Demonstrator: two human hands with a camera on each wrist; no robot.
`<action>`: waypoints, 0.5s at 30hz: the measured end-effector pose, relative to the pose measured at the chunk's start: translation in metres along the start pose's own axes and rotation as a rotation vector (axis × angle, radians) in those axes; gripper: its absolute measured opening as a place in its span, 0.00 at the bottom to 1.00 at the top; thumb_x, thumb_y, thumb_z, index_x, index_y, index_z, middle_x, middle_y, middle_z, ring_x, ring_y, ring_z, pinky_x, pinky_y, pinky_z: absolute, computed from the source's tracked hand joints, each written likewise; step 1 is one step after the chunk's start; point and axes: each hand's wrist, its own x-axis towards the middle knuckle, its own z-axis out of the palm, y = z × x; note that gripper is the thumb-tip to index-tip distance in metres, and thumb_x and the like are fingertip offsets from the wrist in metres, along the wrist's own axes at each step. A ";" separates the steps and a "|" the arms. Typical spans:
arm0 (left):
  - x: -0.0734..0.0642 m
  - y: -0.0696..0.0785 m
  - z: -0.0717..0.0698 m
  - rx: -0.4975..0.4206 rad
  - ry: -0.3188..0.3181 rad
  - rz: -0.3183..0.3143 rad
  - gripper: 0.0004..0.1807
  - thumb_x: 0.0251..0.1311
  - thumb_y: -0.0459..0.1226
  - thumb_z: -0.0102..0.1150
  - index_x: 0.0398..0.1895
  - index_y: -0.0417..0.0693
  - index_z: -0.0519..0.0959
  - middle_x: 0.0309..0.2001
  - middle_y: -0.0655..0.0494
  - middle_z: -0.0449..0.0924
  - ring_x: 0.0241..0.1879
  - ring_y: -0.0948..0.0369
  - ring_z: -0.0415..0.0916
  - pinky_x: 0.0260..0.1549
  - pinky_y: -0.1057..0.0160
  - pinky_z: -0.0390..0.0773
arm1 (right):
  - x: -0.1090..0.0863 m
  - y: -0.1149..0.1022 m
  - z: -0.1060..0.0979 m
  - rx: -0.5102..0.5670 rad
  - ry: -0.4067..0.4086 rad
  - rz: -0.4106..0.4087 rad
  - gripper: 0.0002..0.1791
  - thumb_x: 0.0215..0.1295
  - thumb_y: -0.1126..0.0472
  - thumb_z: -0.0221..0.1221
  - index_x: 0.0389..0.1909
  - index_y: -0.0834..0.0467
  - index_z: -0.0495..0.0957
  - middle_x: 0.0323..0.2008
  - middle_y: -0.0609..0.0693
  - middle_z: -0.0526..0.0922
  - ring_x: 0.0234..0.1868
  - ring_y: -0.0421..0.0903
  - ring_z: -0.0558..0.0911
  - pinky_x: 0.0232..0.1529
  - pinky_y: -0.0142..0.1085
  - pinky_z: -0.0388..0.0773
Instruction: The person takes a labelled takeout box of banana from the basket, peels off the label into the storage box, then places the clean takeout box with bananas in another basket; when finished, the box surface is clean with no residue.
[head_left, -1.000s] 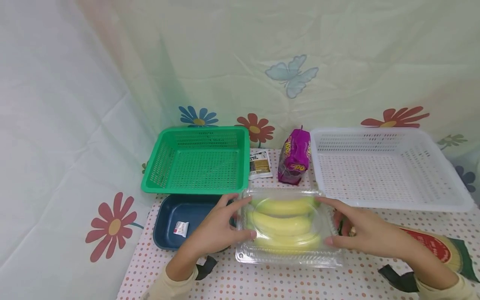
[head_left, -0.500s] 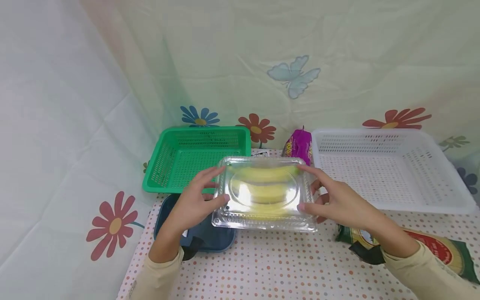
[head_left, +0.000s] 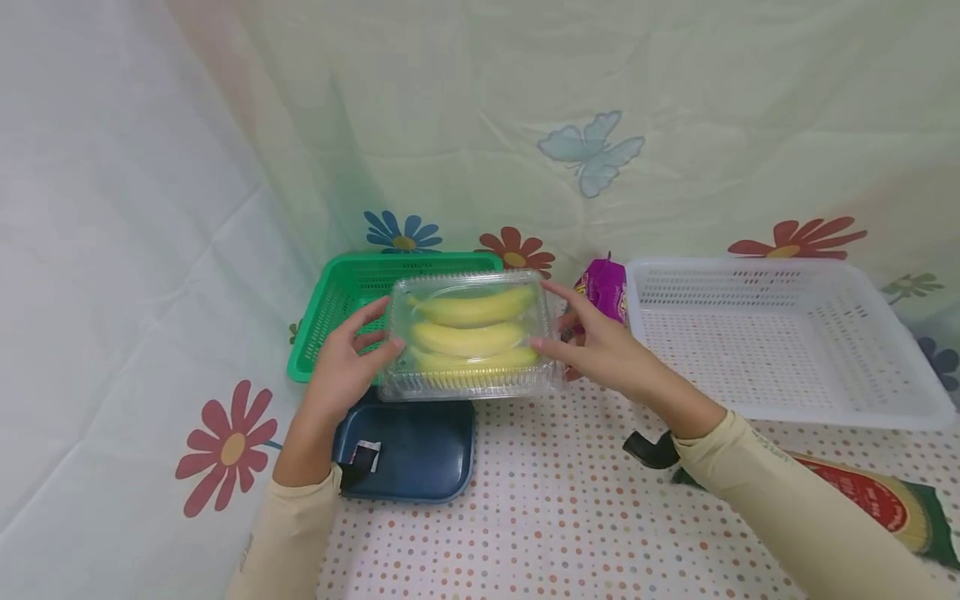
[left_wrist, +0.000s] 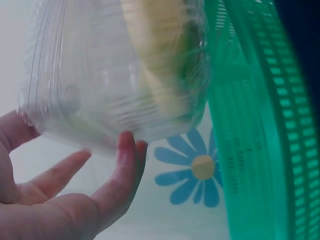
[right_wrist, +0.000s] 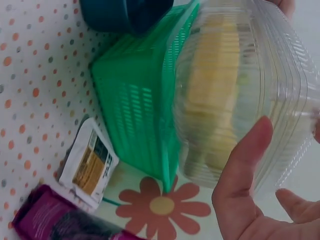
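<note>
A clear plastic clamshell box (head_left: 468, 379) with three bananas (head_left: 468, 337) inside is held up between both hands. My left hand (head_left: 343, 367) grips its left end, thumb on the near side and fingers at the far corner. On the right end, my right hand (head_left: 600, 342) holds it the same way. The box overlaps the right part of the green basket (head_left: 303, 337) in the head view. In the right wrist view, the box (right_wrist: 220, 95) hangs over the basket's rim (right_wrist: 170, 100).
A dark blue tray (head_left: 427, 458) with a small white packet (head_left: 369, 450) stands in front of the green basket. A purple bag (head_left: 606, 287) leans beside the white basket (head_left: 720, 358). A white-and-brown sachet (right_wrist: 90, 162) lies between the baskets. A green-ended pasta pack (head_left: 892, 504) lies at right.
Both hands have lifted the banana box and carried it left and away from the body, from the middle of the table to over the green basket.
</note>
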 end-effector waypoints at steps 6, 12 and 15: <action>0.009 -0.012 -0.007 -0.074 0.094 -0.017 0.33 0.71 0.42 0.61 0.78 0.57 0.64 0.76 0.51 0.64 0.72 0.48 0.67 0.65 0.41 0.74 | 0.026 -0.004 0.012 0.073 0.019 0.018 0.46 0.68 0.43 0.65 0.80 0.31 0.49 0.60 0.61 0.71 0.44 0.56 0.81 0.42 0.46 0.87; 0.018 -0.026 -0.013 -0.118 0.174 -0.038 0.32 0.72 0.43 0.60 0.77 0.54 0.66 0.74 0.51 0.67 0.72 0.49 0.68 0.69 0.44 0.71 | 0.050 -0.007 0.027 0.152 0.013 0.024 0.42 0.71 0.43 0.62 0.80 0.33 0.52 0.63 0.60 0.70 0.53 0.60 0.80 0.49 0.53 0.85; 0.024 -0.033 -0.017 -0.120 0.197 -0.028 0.32 0.73 0.43 0.59 0.77 0.53 0.65 0.73 0.50 0.67 0.72 0.48 0.68 0.69 0.44 0.71 | 0.060 -0.007 0.034 0.172 0.008 0.026 0.40 0.72 0.43 0.60 0.80 0.33 0.53 0.65 0.60 0.70 0.58 0.61 0.79 0.53 0.56 0.83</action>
